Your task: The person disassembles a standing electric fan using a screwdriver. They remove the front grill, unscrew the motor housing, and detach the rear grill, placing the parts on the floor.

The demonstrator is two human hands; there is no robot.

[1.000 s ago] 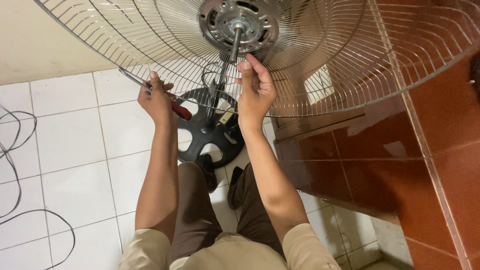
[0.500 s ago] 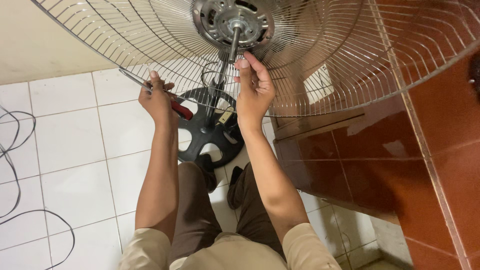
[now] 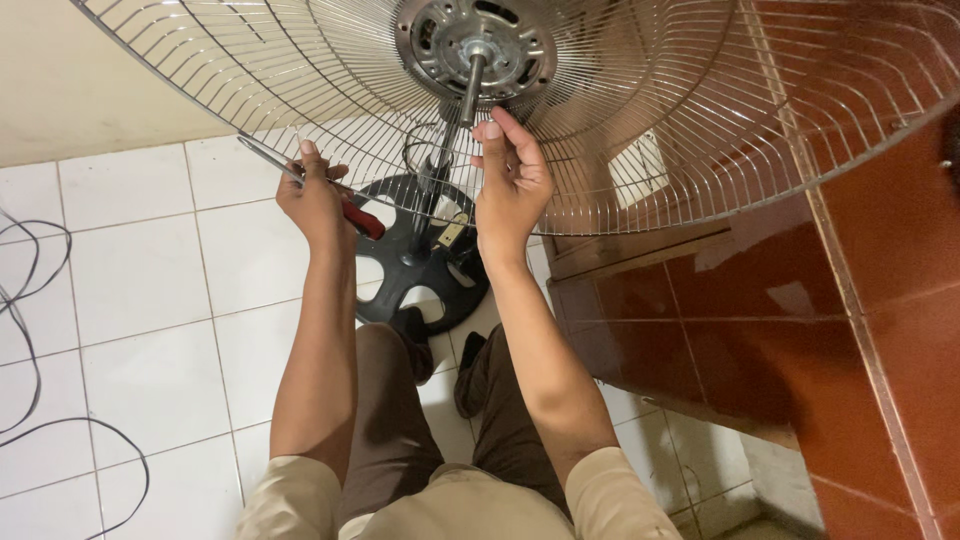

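Observation:
A large round wire fan guard fills the top of the view, tilted toward me, with the grey motor hub and its steel shaft at the centre. My right hand is raised with its fingertips at the lower end of the shaft. My left hand grips a screwdriver with a red handle, its metal shank pointing up and left along the wires. Below the guard stands the fan's black round base on the floor.
White floor tiles spread to the left, crossed by a dark cable. A red-brown tiled ledge rises on the right. A cream wall stands at the upper left. My knees and feet sit below the fan base.
The fan guard and motor hub sit slightly higher in the view. Both hands keep their places, right at the shaft, left on the screwdriver.

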